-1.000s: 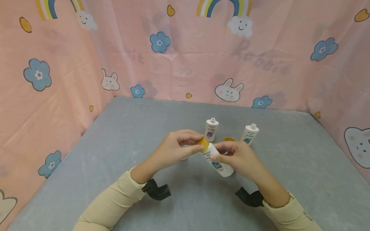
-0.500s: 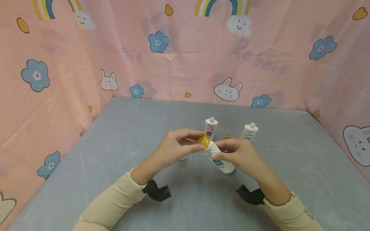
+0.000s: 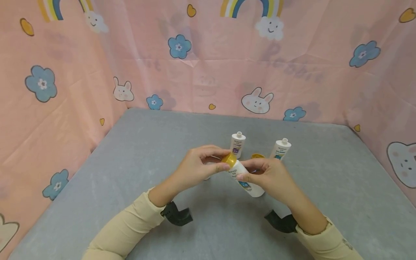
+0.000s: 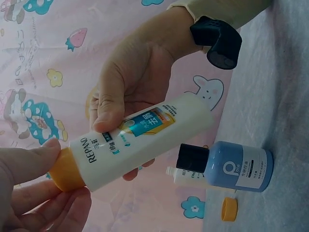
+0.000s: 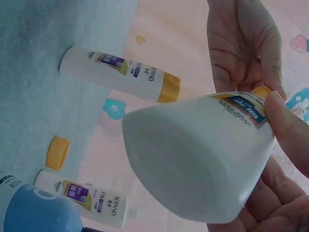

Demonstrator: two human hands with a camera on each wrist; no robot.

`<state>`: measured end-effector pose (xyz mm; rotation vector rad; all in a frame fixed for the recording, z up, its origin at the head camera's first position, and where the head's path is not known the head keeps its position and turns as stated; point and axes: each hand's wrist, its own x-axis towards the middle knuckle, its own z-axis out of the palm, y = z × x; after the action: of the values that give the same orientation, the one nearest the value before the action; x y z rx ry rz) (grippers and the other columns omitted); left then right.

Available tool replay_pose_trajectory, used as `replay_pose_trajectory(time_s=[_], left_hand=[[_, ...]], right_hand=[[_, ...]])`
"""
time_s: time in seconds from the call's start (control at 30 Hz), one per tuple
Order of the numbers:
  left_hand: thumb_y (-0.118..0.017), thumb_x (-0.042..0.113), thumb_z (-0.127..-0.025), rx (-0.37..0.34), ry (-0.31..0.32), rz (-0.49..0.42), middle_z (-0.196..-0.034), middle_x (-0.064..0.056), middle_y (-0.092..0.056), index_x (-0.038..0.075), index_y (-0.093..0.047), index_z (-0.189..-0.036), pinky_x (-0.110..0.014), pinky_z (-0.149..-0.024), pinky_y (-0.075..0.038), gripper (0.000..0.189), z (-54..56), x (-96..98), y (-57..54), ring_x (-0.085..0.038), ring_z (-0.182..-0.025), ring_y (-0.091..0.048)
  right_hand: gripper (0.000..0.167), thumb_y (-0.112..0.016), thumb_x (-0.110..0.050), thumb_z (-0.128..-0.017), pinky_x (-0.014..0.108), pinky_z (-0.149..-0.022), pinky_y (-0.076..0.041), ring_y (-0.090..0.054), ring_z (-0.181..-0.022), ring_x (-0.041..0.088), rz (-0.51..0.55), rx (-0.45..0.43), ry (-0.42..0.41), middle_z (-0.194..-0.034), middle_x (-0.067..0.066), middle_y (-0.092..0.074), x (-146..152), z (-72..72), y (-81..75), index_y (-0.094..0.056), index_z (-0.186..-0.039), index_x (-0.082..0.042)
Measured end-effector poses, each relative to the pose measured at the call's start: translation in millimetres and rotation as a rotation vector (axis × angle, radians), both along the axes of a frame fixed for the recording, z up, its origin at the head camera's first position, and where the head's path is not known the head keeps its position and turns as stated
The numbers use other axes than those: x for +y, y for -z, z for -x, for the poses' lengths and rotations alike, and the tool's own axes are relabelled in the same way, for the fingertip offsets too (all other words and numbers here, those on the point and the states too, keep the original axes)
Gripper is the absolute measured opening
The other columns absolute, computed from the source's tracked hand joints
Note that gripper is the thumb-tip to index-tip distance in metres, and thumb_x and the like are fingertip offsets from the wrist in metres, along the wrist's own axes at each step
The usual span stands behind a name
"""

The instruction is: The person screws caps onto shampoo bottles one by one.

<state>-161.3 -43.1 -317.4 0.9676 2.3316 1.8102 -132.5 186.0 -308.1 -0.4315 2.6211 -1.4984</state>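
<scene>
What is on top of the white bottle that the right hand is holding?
A yellow cap, pinched by the left hand, is on top of the white bottle. The neck beneath is covered and cannot be seen.

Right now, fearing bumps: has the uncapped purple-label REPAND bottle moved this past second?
No; that purple-label REPAND bottle hasn't shifted against the printed rabbit.

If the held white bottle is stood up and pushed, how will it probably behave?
The held white bottle looks smooth, so it may slip. Being tall and narrow, it could tip. Its flattened oval base probably resists rolling.
</scene>
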Motion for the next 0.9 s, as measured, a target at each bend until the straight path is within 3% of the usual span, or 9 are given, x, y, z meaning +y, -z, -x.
replay_pose_trajectory(time_s=[0.67,0.77,0.9], left_hand=[[-0.07,-0.001,-0.089,0.062,0.123,-0.005,-0.124,-0.018,-0.066,-0.004,-0.065,-0.125,-0.027,-0.098,-0.055,0.037,-0.4,-4.6,-3.7,-0.025,-0.113,-0.065],[-0.07,0.0,-0.089,0.057,0.114,-0.001,-0.126,-0.017,-0.066,-0.003,-0.065,-0.126,-0.027,-0.099,-0.054,0.037,0.1,-4.3,-4.3,-0.026,-0.114,-0.065],[-0.071,0.006,-0.091,-0.005,0.05,0.012,-0.125,-0.013,-0.068,0.001,-0.066,-0.127,-0.026,-0.095,-0.056,0.037,-0.2,-2.4,-4.2,-0.021,-0.111,-0.066]], right_hand=[[0.036,-0.077,-0.022,-0.087,0.031,-0.073,-0.059,-0.068,-0.087,0.018,0.012,-0.076,-0.086,-0.103,0.013,-0.073,4.2,2.2,-4.1,-0.072,-0.116,-0.001],[0.035,-0.077,-0.021,-0.088,0.032,-0.073,-0.059,-0.068,-0.086,0.018,0.025,-0.074,-0.086,-0.104,0.014,-0.071,4.4,2.4,-3.9,-0.072,-0.116,-0.001],[0.035,-0.077,-0.021,-0.087,0.032,-0.071,-0.059,-0.069,-0.085,0.02,0.053,-0.066,-0.069,-0.105,0.016,-0.067,4.7,1.5,-3.5,-0.073,-0.115,-0.001]])
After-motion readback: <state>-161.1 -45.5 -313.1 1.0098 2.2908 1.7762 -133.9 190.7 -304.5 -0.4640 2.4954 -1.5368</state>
